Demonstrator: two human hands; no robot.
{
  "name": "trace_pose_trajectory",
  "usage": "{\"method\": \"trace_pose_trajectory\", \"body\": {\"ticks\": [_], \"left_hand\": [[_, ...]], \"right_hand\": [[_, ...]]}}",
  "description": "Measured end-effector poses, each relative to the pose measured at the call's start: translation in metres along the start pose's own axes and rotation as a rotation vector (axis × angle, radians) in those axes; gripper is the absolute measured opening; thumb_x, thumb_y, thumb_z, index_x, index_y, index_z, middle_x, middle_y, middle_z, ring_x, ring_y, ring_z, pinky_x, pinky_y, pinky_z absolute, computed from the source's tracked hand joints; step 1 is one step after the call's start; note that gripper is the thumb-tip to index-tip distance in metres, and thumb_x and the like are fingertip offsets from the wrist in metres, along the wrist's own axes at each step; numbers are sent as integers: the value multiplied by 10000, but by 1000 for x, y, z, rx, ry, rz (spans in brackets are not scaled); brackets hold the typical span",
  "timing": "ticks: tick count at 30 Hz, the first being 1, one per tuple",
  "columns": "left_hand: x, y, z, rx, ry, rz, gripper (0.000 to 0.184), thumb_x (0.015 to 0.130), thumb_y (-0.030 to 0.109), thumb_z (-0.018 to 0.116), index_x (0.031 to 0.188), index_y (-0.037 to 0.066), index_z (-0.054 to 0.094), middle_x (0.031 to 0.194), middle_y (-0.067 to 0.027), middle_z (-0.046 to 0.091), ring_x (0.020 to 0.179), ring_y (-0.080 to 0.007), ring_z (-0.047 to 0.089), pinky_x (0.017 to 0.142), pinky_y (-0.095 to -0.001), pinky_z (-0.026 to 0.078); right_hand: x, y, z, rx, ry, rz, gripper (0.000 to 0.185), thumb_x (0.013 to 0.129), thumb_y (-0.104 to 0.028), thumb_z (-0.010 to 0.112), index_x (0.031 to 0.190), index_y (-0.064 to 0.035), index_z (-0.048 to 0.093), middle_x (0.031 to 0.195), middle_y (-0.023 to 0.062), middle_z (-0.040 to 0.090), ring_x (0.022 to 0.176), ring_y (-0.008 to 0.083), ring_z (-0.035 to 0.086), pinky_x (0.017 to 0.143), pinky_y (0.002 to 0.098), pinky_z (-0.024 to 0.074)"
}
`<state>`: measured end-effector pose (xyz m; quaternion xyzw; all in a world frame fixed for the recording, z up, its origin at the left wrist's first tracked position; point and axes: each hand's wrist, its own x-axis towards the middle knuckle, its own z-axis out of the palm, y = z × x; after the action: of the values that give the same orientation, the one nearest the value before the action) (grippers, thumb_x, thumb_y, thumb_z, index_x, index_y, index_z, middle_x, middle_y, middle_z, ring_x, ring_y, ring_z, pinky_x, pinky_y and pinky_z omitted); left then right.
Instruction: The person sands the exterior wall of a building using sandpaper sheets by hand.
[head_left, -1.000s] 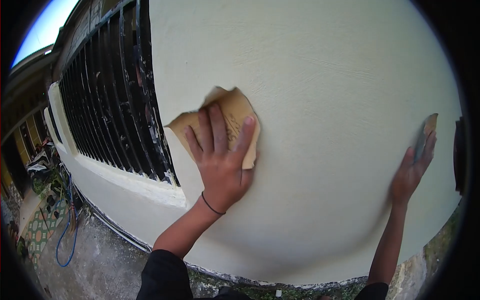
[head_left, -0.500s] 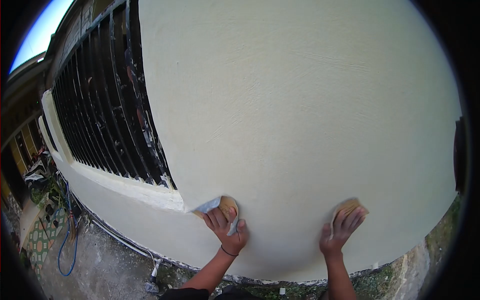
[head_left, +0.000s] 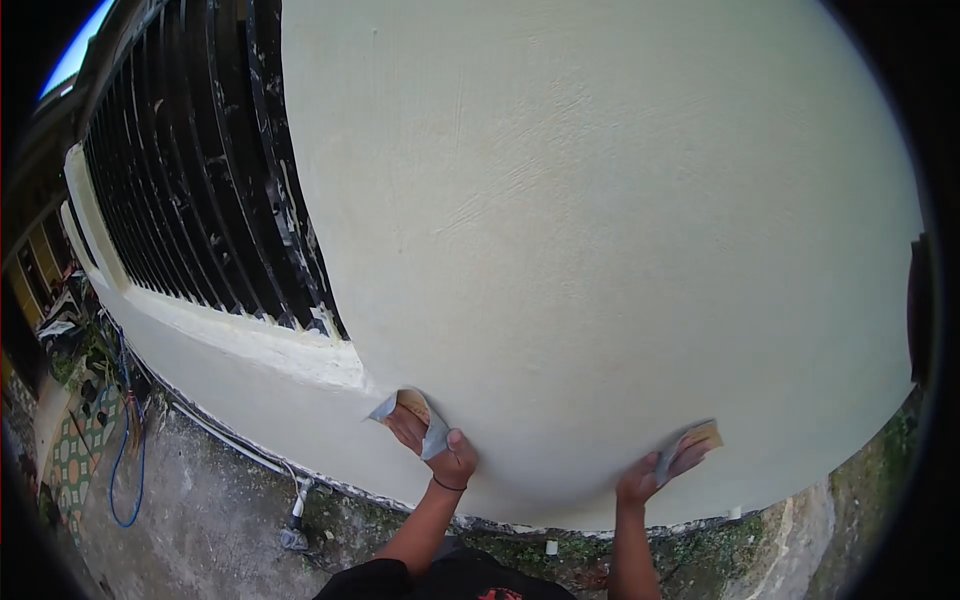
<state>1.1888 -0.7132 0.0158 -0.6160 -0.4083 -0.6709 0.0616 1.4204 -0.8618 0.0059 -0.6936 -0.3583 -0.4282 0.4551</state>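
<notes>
My left hand (head_left: 452,466) holds a curled sheet of sandpaper (head_left: 434,438) against the cream wall (head_left: 600,250), just below the window sill's corner. The sheet bends around the fingers, showing a tan side and a grey side. A dark band circles that wrist. Further right and low on the same wall, my right hand (head_left: 640,484) presses a second piece of sandpaper (head_left: 706,435), with its fingers partly covered by the sheet. Faint scratch and brush marks show on the wall above both hands.
Black window bars (head_left: 190,170) with pale paint spots rise at left above a white sill (head_left: 260,350). A white pipe (head_left: 300,495) runs along the wall's base. A blue hose (head_left: 114,490) lies on the concrete ground (head_left: 210,530), near patterned tiles (head_left: 75,460) and plants.
My left hand has shifted slightly left with its sandpaper. The right hand has moved slightly down and left, and its sheet is turned more edge-on. The view has tilted downward, showing more of my shirt.
</notes>
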Motion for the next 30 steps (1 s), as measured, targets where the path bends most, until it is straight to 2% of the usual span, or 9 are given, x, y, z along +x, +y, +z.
{"method": "trace_pose_trajectory", "body": {"ticks": [4, 6, 11, 14, 16, 19, 23, 26, 30], "left_hand": [[-80, -38, -23, 115, -433, -95, 598, 912, 399, 280, 1401, 125, 73, 1405, -298, 24, 1291, -465, 56, 1011, -573, 48], [-36, -37, -31, 47, -279, -32, 625, 900, 423, 312, 1403, 142, 71, 1400, -305, 37, 1283, -485, 33, 1011, -570, 35], [81, 7, -30, -392, 11, -160, 715, 897, 357, 360, 1359, -68, 19, 1431, -220, 44, 1332, -342, 22, 1068, -435, 45], [64, 22, -12, -492, 46, -121, 676, 913, 341, 318, 1363, -55, 4, 1439, -196, 17, 1333, -335, 12, 1071, -437, 53], [28, 18, -6, -202, -5, -66, 681, 915, 361, 300, 1363, -52, -6, 1439, -192, 6, 1334, -332, 22, 1068, -445, 80], [-9, -20, 9, -178, -14, 89, 674, 914, 368, 283, 1364, -47, 2, 1434, -199, 33, 1327, -339, 61, 1062, -456, 111], [-29, -39, 14, -359, -105, 11, 657, 923, 354, 290, 1367, -32, -2, 1431, -197, 51, 1323, -334, 88, 1058, -463, 125], [-21, -16, 17, -288, -105, 35, 658, 924, 356, 291, 1368, -30, -4, 1431, -199, 50, 1323, -334, 89, 1057, -465, 122], [-14, 23, 39, -252, -84, 69, 659, 925, 358, 292, 1368, -28, -6, 1430, -203, 49, 1324, -333, 91, 1056, -469, 119]], "right_hand": [[-124, -2, -1, 10, -366, -15, 712, 814, -261, 447, 1388, -42, 87, 1407, 294, 44, 1285, 499, 15, 1023, 579, 30], [-86, 23, -10, 3, -239, 90, 691, 847, -294, 444, 1380, -12, 108, 1421, 262, 56, 1310, 445, 20, 1035, 555, 40], [85, 31, -34, 151, 141, 296, 630, 926, -340, 382, 1365, 37, 134, 1445, 194, 62, 1340, 308, 75, 1065, 390, 94], [82, 37, -35, 599, 173, 501, 611, 932, -332, 364, 1353, 61, 159, 1445, 191, 73, 1343, 284, 59, 1067, 368, 80], [35, 30, -20, 214, 75, 288, 606, 936, -337, 335, 1347, 74, 162, 1444, 203, 59, 1341, 312, 41, 1065, 396, 65], [-58, 20, -5, 149, -56, 251, 573, 840, -171, 405, 1348, 15, 217, 1384, 332, 98, 1283, 504, 63, 1012, 580, 55], [36, 48, -25, 64, 141, 354, 576, 869, -189, 387, 1360, 16, 167, 1406, 278, 116, 1321, 409, 72, 1043, 519, 16], [121, 61, -46, 233, 410, 696, 589, 925, -290, 334, 1360, 43, 116, 1401, 254, 164, 1321, 333, 137, 1072, 421, 37], [70, 15, -25, 111, 240, 405, 523, 863, -212, 415, 1337, -25, 300, 1397, 279, 148, 1303, 423, 121, 1047, 497, 48]]}}
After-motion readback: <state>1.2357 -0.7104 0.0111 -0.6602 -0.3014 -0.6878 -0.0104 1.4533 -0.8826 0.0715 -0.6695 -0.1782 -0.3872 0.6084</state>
